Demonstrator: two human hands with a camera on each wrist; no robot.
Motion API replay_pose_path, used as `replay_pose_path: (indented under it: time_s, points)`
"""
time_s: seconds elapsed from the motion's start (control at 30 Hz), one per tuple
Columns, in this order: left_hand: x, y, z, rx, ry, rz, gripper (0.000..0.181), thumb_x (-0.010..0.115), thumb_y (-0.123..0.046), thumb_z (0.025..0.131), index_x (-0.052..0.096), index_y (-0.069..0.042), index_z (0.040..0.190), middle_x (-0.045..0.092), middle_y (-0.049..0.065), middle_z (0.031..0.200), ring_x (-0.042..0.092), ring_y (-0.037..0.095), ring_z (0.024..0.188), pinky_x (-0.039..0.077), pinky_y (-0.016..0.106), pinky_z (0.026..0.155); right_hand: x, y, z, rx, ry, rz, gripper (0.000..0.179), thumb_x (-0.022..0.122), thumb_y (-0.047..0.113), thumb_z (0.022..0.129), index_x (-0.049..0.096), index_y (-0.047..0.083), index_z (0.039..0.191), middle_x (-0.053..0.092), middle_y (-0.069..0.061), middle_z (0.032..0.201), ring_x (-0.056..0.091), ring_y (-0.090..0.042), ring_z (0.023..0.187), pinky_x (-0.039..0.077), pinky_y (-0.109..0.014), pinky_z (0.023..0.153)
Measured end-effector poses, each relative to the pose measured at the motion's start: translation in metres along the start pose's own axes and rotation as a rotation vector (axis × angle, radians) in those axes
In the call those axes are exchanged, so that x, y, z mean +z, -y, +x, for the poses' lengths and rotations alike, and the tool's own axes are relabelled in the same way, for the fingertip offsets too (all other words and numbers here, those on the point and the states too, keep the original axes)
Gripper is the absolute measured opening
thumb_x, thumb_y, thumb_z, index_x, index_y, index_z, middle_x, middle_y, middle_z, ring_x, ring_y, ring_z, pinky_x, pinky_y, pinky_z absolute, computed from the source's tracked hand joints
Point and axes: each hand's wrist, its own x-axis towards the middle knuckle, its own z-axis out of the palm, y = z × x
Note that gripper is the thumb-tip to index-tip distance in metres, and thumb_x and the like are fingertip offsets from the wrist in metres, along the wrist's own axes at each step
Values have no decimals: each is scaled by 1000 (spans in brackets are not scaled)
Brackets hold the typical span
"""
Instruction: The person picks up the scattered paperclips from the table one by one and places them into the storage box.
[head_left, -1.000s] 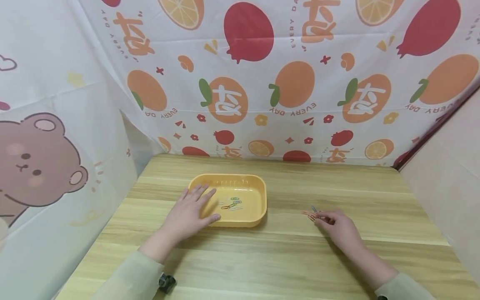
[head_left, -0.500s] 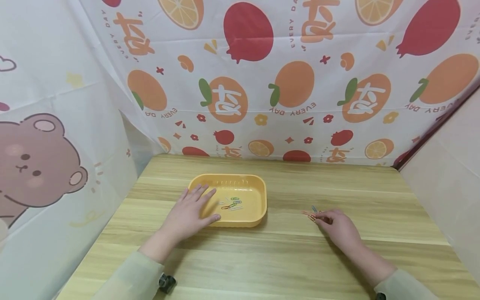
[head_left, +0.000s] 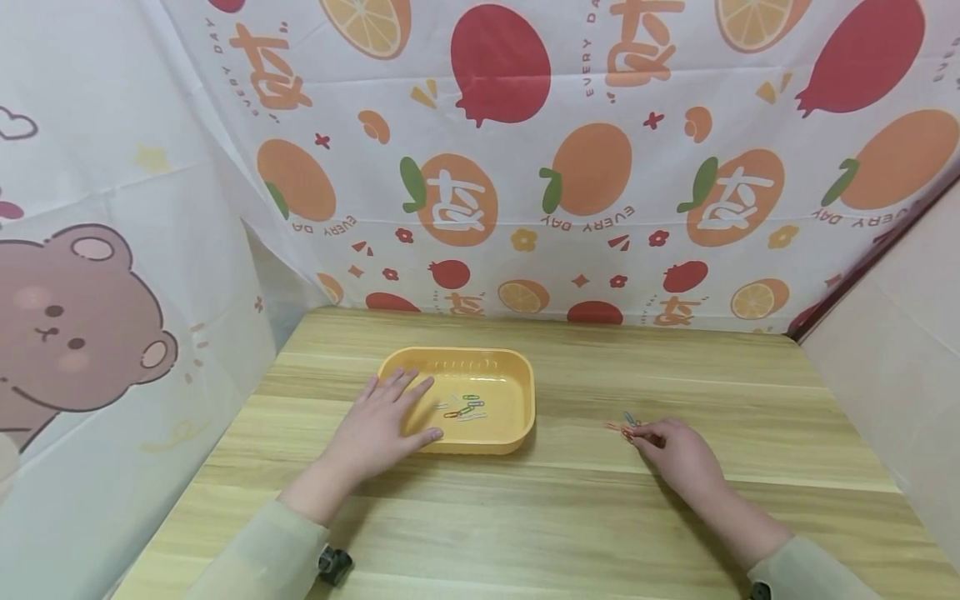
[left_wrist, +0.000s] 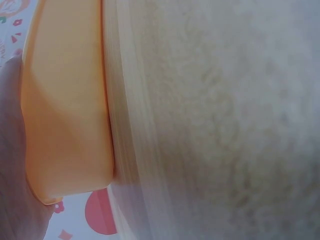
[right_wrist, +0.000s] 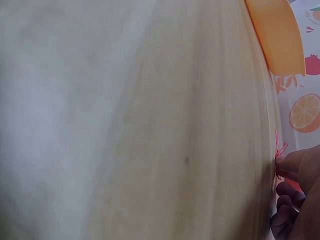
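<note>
My left hand (head_left: 382, 421) rests over the left end of a yellow plastic tray (head_left: 522, 392), its fingers spread across the rim. In the left wrist view the hand lies along the upper edge of the tray's side wall (left_wrist: 70, 115). Inside the tray lie several paper clips (head_left: 467, 410) in green, red, blue and white. To the right, my right hand (head_left: 678, 454) pinches a red paper clip (right_wrist: 283, 149) between thumb and forefinger, close to the wood. Beside the fingertips are a pale red paper clip (head_left: 612, 426) and a blue paper clip (head_left: 629, 417).
The wooden table (head_left: 555, 517) runs back to a fruit-print cloth (head_left: 525, 267). A bear-print cloth (head_left: 75, 333) hangs at the left, and a pale panel (head_left: 892, 358) stands at the right. A small black device (head_left: 334, 566) sits at the left cuff.
At the right fingertips the red paper clip has shifted and turned slightly, drawn nearer the fingers. The left hand and the tray have stayed in place.
</note>
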Motion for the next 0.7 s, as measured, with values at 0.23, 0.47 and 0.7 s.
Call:
replay_pose_path:
  time_s: [0.23, 0.47, 0.7]
  points:
    - [-3, -1, -1, -13, 21, -7, 89, 51, -77, 85, 41, -20, 153, 34, 12, 158, 23, 34, 148, 5, 56, 121, -1, 0, 1, 15, 3, -8, 12, 74, 21, 90, 79, 14, 98, 68, 0, 90, 60, -14, 78, 53, -36, 66]
    - [-3, -1, -1, -14, 16, -6, 85, 60, -69, 86, 41, -19, 152, 34, 13, 158, 23, 34, 148, 6, 57, 120, 1, 3, 3, -22, -3, 2, 12, 75, 23, 89, 79, 16, 98, 61, 6, 82, 50, -11, 70, 43, -27, 58]
    - [-3, -1, 0, -13, 20, -10, 85, 59, -69, 86, 41, -20, 153, 34, 12, 158, 23, 34, 148, 6, 56, 121, 2, 1, 6, -29, -4, -22, 15, 73, 22, 91, 78, 13, 101, 61, 5, 83, 49, -11, 68, 42, -27, 56]
